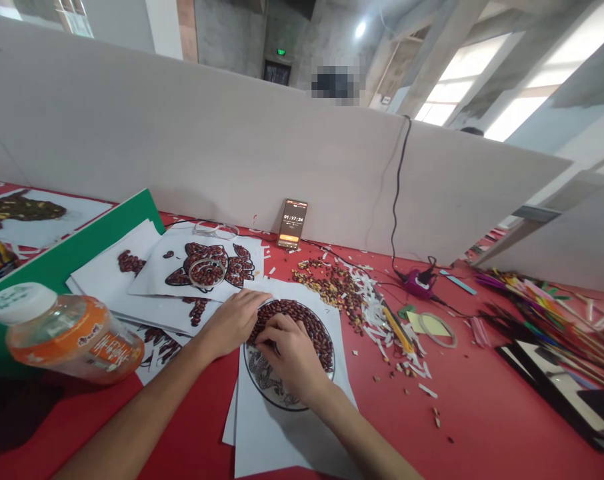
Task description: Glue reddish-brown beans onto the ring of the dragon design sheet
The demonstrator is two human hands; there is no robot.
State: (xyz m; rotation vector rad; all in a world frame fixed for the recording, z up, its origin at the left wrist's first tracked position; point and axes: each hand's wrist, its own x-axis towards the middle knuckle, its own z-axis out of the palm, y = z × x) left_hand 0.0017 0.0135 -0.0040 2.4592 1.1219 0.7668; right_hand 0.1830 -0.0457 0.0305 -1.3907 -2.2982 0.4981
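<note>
A white sheet (282, 433) lies on the red table in front of me with a printed round picture (282, 393), its upper part covered in dark red beans (309, 323). My left hand (232, 321) rests on the sheet's upper left edge, fingers lying flat and together at the rim of the circle. My right hand (292, 357) sits over the middle of the circle, fingers curled in a pinch pressed onto the beans; what they hold is too small to see.
Finished bean pictures on paper (202, 267) lie at the left by a green board (72, 253). An orange bottle (67, 333) lies near left. Loose beans (332, 283), paper scraps, a phone (293, 224), a tape ring (438, 329), a pink device (419, 283), coloured sticks (542, 307).
</note>
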